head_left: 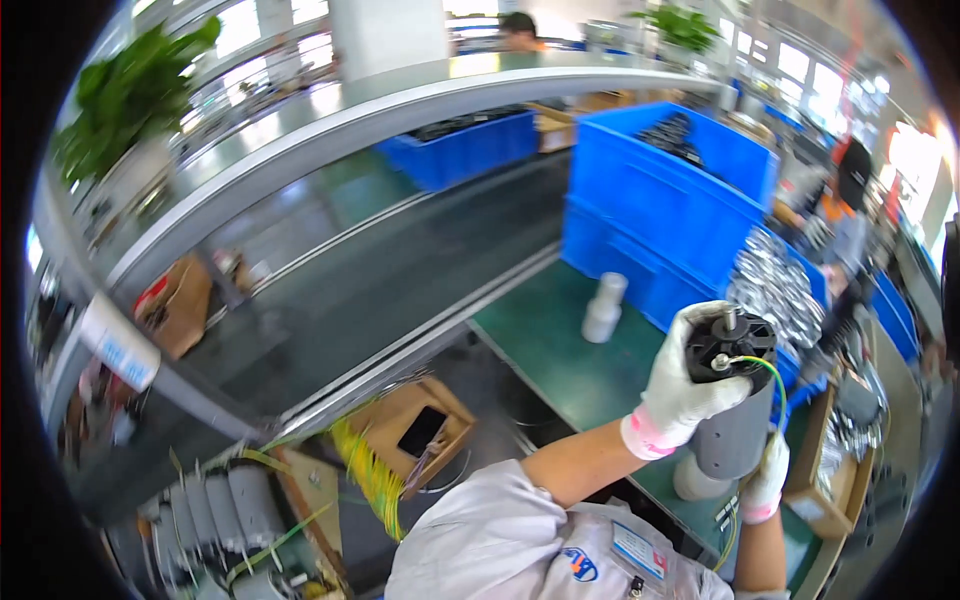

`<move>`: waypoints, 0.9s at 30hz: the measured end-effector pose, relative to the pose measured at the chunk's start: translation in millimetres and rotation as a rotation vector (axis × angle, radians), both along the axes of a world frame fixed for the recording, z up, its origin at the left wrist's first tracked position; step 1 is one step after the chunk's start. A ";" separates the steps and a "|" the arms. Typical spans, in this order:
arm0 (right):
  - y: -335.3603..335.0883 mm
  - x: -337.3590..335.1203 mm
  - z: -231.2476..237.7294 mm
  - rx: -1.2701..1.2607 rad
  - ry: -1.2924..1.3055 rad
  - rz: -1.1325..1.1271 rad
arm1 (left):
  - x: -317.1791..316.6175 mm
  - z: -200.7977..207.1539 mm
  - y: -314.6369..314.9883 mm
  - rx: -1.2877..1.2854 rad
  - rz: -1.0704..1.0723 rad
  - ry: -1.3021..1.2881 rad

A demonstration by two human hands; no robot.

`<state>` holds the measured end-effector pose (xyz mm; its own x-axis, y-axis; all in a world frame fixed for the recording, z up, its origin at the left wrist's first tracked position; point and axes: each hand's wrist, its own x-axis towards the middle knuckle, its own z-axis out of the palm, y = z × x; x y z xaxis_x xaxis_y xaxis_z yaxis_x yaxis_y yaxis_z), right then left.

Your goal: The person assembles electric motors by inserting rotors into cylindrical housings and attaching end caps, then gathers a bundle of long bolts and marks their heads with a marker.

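Note:
My left hand (690, 380), in a white glove, wraps round the upper part of an electric motor. The motor (733, 440) has a grey cylindrical body, a black ribbed end cap (735, 340) and a short metal shaft pointing up. A yellow-green wire and a blue wire (784, 412) loop from the cap down its right side. There my gloved right hand (766, 478) is closed where the wires come down, its fingertips partly hidden. Below the motor stands a white round piece (700, 482), partly covered by it.
Stacked blue bins (665, 210) stand ahead on the green bench, beside a white stacked pair of cups (604, 308). Shiny metal parts (775, 285) fill a bin at right. A conveyor belt (430, 250) runs across. Grey motors (215, 510) sit lower left, near a cardboard tray (440, 425) holding a phone.

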<state>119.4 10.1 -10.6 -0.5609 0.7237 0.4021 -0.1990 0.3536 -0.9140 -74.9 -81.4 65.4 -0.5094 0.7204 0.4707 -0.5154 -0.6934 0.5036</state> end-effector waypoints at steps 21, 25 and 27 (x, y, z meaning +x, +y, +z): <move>-29.5 -102.0 -28.3 0.069 -0.533 0.466 | -206.8 4.6 -189.7 -0.247 1.104 0.192; 0.4 -77.4 -38.6 0.243 -0.684 0.283 | -290.3 -21.3 -256.2 -0.554 1.719 0.389; -5.9 -70.0 -15.1 0.206 -0.714 0.255 | -310.2 -38.5 -294.3 -0.846 1.918 0.339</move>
